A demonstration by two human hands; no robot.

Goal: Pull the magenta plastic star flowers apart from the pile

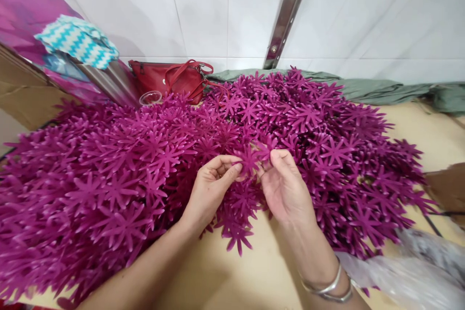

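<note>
1. While the left hand pinches a purple flower between thumb and fingers, the right hand grips a second flower just beside it, palm partly turned up.
2. Both flowers sit between the hands, before a large purple heap spread along the tabletop.
3. Behind the heap, a red bag rests near the tiled wall.

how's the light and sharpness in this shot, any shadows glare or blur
Head view, light: fairly even, with soft shadows on the smooth tan tabletop; head view, glare: small glints on the silver-coloured metal bangle; head view, blur: the crumpled clear plastic bag looks soft, and piled magenta star-shaped pieces run together; head view, distortion: joints in the white tiled wall splay outward.
</note>
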